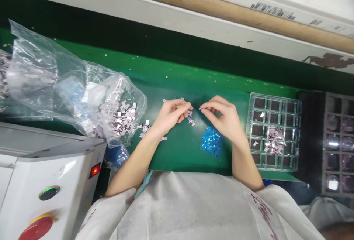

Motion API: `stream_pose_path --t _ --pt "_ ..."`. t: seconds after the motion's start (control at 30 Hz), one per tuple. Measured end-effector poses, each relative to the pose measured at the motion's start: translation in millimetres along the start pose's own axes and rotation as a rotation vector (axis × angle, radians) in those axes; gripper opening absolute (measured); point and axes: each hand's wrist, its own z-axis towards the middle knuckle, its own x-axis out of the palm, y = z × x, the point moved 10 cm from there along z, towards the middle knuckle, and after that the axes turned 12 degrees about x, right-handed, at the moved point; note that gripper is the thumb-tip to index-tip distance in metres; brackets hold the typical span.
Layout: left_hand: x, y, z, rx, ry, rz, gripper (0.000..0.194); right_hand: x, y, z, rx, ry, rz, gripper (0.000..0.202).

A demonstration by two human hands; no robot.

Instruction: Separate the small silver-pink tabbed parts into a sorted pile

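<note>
My left hand (174, 114) is closed in a pinch above the green mat (177, 158); what its fingertips hold, if anything, is too small to make out. Several small silvery parts with short tails (191, 121) lie just under and beside those fingers. Facing it, my right hand (221, 114) pinches a tiny whitish piece (200, 108) between thumb and forefinger. Below the right hand lies a heap of shiny blue film bits (211, 142). More small silvery parts (145, 127) are scattered by my left forearm.
At left, a clear plastic bag (135, 92) spills many silvery parts. A clear compartment tray (251, 122) at right bears a pile of such parts (275, 140). Beyond it stands a dark tray (312, 140). A white machine (69, 173) with a red button (37, 228) fills the lower left.
</note>
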Motion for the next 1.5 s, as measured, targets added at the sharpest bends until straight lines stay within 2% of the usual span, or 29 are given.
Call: stream_pose_path --t 0.1,0.17,0.37,0.57,0.8,0.9,1.03,1.2,1.4,1.5 --pt "15.1 5.3 -3.1 -0.018 0.124 -0.048 0.04 5.8 16.4 -2.2 -0.098 0.049 0.185 0.016" --pt "19.4 5.4 -4.5 -0.019 0.147 -0.121 0.039 9.1 18.0 -1.5 -0.115 0.064 0.229 0.018" --pt "15.4 -0.5 -4.3 -0.001 0.111 -0.229 0.034 9.4 14.4 0.2 -0.131 0.016 0.213 0.026" --pt "11.2 1.4 -2.4 0.016 0.087 -0.229 0.031 10.1 19.9 -1.9 -0.171 -0.072 0.183 0.022" --pt "-0.1 -1.1 0.9 0.103 -0.045 -0.163 0.033 11.4 -7.6 3.7 0.058 -0.095 0.354 0.008" --pt "-1.4 -2.5 -0.2 0.101 -0.063 -0.106 0.034 14.5 -10.3 3.5 0.086 -0.079 0.337 0.009" --pt "-3.6 -6.3 -1.3 0.11 -0.087 -0.066 0.037 14.1 -5.7 2.8 0.08 -0.089 0.278 0.013" --pt "-4.0 -11.9 -2.7 0.13 -0.092 -0.015 0.036 8.9 1.9 1.8 0.03 -0.135 0.241 0.008" --pt "-5.6 -11.2 -2.9 0.129 -0.115 -0.01 0.036 16.9 21.2 -4.5 -0.114 -0.03 0.14 0.009" --pt "-7.8 -8.8 -1.8 0.109 -0.133 -0.017 0.03 12.7 15.9 -2.5 -0.08 -0.039 0.114 0.014"
